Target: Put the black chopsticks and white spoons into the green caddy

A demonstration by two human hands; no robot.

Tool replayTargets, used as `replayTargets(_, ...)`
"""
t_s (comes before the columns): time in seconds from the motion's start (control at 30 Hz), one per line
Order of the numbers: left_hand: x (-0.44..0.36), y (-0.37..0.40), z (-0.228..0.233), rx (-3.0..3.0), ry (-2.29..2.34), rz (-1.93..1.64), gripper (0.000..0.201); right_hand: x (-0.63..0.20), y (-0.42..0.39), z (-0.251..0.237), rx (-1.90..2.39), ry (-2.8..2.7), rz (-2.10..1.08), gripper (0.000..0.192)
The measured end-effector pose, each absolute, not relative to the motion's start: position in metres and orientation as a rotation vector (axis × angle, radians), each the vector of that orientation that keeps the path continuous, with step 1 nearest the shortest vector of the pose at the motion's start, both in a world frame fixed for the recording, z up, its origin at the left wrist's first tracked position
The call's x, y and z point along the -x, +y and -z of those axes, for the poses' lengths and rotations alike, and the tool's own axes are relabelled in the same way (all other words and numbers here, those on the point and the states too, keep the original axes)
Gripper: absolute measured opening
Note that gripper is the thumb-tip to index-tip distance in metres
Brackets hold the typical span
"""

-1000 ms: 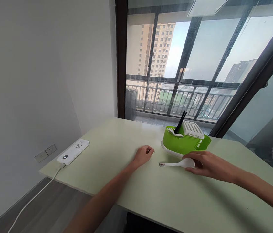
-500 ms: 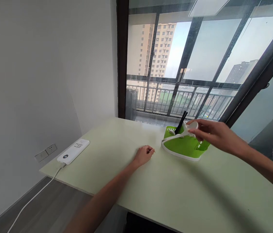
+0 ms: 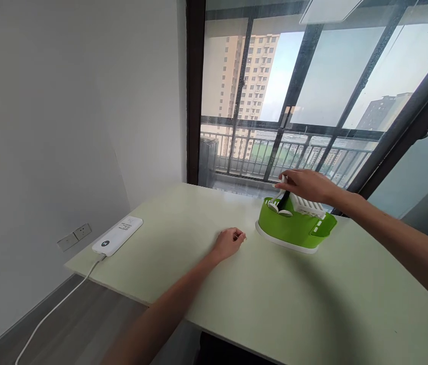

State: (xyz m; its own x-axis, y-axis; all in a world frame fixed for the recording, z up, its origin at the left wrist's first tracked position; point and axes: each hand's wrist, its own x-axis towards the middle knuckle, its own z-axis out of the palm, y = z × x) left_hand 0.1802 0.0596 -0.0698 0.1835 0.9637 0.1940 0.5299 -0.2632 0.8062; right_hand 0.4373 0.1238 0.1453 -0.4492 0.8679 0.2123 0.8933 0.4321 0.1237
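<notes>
A green utensil caddy (image 3: 287,230) with a white base stands on the pale table (image 3: 274,304). Over its back rim, the fingers of my right hand (image 3: 307,185) are closed on the upper end of a white spoon (image 3: 274,206), whose bowl shows inside the caddy. Another white rounded utensil end (image 3: 285,213) and a black utensil (image 3: 284,200) are beside it. A white slotted rack (image 3: 308,206) sits across the right part of the caddy. To the caddy's left, my left hand (image 3: 230,242) rests on the table, fingers loosely curled with nothing visible in them.
A white power strip (image 3: 118,235) lies near the table's left edge, and its cable (image 3: 57,304) drops off toward the floor. A wall socket (image 3: 74,236) is at the left. Behind the table is a large window (image 3: 267,101) with dark frames.
My right hand has moved left and up with the white spoon, from in front of the caddy to above it. The spoon's bowl now points down into the caddy. My left hand stays put.
</notes>
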Motion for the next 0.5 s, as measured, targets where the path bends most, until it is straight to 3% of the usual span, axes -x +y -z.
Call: replayTargets(0.5,-0.183,0.061,0.072,-1.909,1.404,-0.94,0.027,-0.415,0.167,-0.108,1.511,-2.905,0.015,0.066)
